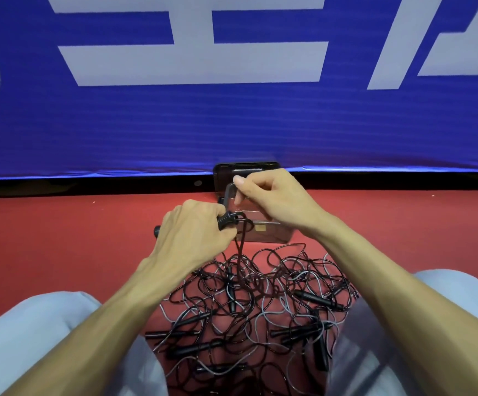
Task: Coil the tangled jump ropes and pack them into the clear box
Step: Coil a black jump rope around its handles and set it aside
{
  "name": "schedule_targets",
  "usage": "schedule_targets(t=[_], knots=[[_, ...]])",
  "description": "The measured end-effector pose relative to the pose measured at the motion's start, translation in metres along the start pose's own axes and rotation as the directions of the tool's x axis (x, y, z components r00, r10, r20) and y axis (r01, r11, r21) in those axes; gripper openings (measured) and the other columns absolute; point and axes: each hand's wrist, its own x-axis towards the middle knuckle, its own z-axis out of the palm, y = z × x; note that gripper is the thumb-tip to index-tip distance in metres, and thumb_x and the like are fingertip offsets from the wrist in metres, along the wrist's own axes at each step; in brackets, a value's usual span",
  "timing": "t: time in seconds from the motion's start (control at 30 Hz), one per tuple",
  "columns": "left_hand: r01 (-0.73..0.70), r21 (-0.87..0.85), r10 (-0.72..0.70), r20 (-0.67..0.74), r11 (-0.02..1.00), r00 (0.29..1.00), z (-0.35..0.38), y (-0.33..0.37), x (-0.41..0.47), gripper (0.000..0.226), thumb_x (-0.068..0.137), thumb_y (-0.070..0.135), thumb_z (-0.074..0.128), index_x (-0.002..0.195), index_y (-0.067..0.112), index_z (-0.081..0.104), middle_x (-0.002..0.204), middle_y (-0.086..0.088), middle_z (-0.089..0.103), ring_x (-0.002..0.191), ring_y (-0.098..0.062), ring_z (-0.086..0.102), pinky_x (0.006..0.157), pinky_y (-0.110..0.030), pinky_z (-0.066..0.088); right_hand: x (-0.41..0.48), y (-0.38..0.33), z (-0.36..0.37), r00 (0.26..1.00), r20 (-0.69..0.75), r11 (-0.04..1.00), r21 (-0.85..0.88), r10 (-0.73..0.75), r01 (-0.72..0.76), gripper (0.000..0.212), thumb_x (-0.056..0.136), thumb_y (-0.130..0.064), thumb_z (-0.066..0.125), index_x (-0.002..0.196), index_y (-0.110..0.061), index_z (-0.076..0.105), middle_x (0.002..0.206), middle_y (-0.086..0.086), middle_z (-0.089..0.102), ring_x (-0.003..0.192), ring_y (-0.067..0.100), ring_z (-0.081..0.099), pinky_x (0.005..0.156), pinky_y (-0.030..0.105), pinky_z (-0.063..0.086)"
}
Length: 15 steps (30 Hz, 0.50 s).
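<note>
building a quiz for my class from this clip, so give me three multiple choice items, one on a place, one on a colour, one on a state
1. Relative to the clear plastic box, the tangled pile of black and grey jump ropes lies:
A) inside it
B) nearer the person, on the red floor between the legs
C) behind it

2. The banner behind the box is:
A) green
B) blue with white characters
C) yellow

3. The left hand is:
A) flat on the floor
B) gripping a black ribbed rope handle
C) hanging empty

Key: 1 B, the pile spreads on the floor between the legs; 2 B, blue fabric fills the background; 3 B, fingers curl round the handle.
</note>
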Motion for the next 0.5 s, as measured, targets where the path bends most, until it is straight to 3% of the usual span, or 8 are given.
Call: schedule_targets(t=[0.13,0.3,0.4,0.5], knots=[[0.006,0.033,-0.005,-0.017,0.999,1.000,0.001,-0.002,0.001,0.039,0.086,0.031,0.059,0.054,0.022,0.038,0.051,0.006,0.045,0.053,-0.017,0.045,0.053,-0.029,0.028,-0.002,0.001,0.000,0.991,0.122,0.998,0.031,0.048,-0.053,0.053,0.099,-0.043,0.046,0.067,-0.006,0.064,0.042,-0.009,0.041,0.041,0.004,0.034,0.048,0.013,0.031],[0.001,0.052,0.000,-0.014,0.999,1.000,0.005,-0.003,0.000,0.038,0.087,0.033,0.060,0.056,0.025,0.040,0.052,0.007,0.044,0.061,-0.025,0.049,0.060,-0.030,0.033,-0.003,-0.001,-0.001,0.960,0.268,0.996,-0.066,0.082,-0.066,0.055,0.097,-0.054,0.036,0.056,-0.018,0.039,0.047,-0.011,0.032,0.044,0.005,0.030,0.050,0.015,0.029],[-0.029,0.048,0.028,0.003,0.998,1.000,0.009,0.001,-0.001,0.013,0.086,0.034,0.059,0.077,0.025,0.063,0.061,0.005,0.048,0.072,-0.031,0.058,0.063,-0.030,0.036,-0.006,-0.003,-0.002,0.924,0.338,0.976,-0.175,0.180,-0.127,0.058,0.096,-0.059,0.032,0.064,-0.011,0.039,0.040,-0.012,0.025,0.035,0.008,0.031,0.040,0.011,0.027],[0.003,0.023,-0.004,0.046,1.000,0.999,0.013,0.003,0.002,0.015,0.085,0.033,0.060,0.092,0.025,0.070,0.063,0.004,0.050,0.070,-0.027,0.057,0.064,-0.031,0.041,-0.006,0.000,-0.003,0.916,0.340,0.970,-0.182,0.214,-0.159,0.060,0.093,-0.063,0.036,0.061,-0.013,0.034,0.040,-0.011,0.023,0.035,0.009,0.027,0.045,0.017,0.026]])
